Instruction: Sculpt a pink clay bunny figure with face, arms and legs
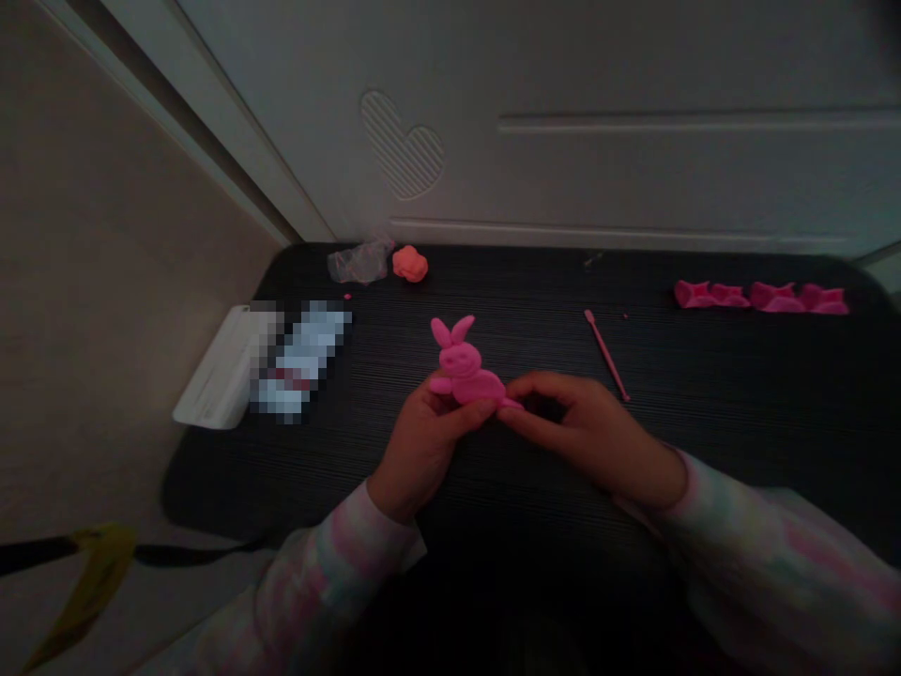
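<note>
A pink clay rabbit figure (461, 361) with two long upright ears is held above the dark table (493, 498). Around its lower body wraps my left hand (422, 437), its thumb pressed along the front and its fingers hidden behind. From the other side, my right hand (587, 422) pinches a small pink piece at the rabbit's lower right between thumb and forefinger. A short arm-like piece sticks out on the figure's left. To the right of the hands lies a thin pink modelling tool (606, 355).
A lump of orange clay (410, 264) and a crumpled clear plastic bag (360, 263) lie at the back left. Pink moulded trays (761, 298) rest at the back right. A white box-like item (223, 371) and a blurred packet (302, 361) are at the left.
</note>
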The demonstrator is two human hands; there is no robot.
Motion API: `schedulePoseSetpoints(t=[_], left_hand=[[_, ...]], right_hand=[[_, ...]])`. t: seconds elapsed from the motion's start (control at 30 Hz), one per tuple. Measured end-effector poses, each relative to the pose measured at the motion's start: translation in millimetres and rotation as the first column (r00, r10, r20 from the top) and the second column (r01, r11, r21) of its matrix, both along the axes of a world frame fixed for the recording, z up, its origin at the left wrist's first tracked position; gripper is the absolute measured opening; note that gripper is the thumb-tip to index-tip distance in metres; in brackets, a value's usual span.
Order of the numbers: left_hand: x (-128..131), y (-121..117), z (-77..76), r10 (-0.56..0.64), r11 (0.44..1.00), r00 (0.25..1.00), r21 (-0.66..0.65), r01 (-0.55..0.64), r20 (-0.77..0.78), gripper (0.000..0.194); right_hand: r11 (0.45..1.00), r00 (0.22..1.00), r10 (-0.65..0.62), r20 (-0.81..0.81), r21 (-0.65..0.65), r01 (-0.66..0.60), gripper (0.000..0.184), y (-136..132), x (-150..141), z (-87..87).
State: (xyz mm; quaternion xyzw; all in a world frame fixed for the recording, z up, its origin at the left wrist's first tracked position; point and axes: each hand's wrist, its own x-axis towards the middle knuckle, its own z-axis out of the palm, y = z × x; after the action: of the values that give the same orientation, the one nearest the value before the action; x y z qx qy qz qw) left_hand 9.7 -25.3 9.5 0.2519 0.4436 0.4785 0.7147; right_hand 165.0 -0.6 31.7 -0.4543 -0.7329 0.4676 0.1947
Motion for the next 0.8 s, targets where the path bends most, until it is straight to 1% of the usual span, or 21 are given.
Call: schedulePoseSetpoints(t=[0.07, 0.13, 0.27, 0.43, 0.53, 0.63, 0.7, 0.8], left_hand=[[0.5, 0.2, 1.7, -0.006, 0.999, 1.000, 0.032, 0.005, 0.013, 0.007], [0.8, 0.3, 2.5, -0.006, 0.999, 0.999, 0.049, 0.004, 0.035, 0.006], [0.3, 0.3, 1.4, -0.007, 0.998, 0.997, 0.057, 0.002, 0.082, 0.009], [-0.6, -0.1, -0.2, -0.009, 0.997, 0.997, 0.072, 0.003, 0.080, 0.009], [-0.5, -0.3, 0.0, -0.004, 0.996, 0.995, 0.089, -0.005, 0.098, 0.007], [-0.1, 0.1, 0.2, 0.023, 0.996, 0.994, 0.082, -0.031, 0.105, 0.006], [0.3, 0.6, 0.0, 0.045, 0.995, 0.993, 0.081, -0.053, 0.106, 0.006], [1.0, 1.1, -0.4, 0.048, 0.994, 0.993, 0.095, -0.058, 0.107, 0.005]], right_hand=[[0.999, 0.999, -0.034, -0.020, -0.014, 0.034, 0.018, -0.9, -0.7, -0.6], [0.998, 0.998, -0.053, -0.031, 0.013, 0.054, 0.016, -2.1, -1.0, -0.8], [0.993, 0.999, -0.044, -0.015, 0.111, 0.046, 0.012, -3.7, 0.1, 0.5], [0.987, 0.999, -0.036, -0.005, 0.156, 0.036, 0.013, -4.3, 1.0, 3.2], [0.990, 0.999, -0.044, -0.018, 0.135, 0.046, 0.012, -4.1, 0.1, 4.1], [0.995, 0.997, -0.072, -0.030, 0.074, 0.074, 0.017, -3.4, -0.6, 3.7], [0.995, 0.995, -0.085, -0.049, 0.042, 0.087, 0.015, -2.9, -0.7, 2.9], [0.994, 0.992, -0.097, -0.079, 0.037, 0.100, 0.013, -2.8, -0.5, 1.5]])
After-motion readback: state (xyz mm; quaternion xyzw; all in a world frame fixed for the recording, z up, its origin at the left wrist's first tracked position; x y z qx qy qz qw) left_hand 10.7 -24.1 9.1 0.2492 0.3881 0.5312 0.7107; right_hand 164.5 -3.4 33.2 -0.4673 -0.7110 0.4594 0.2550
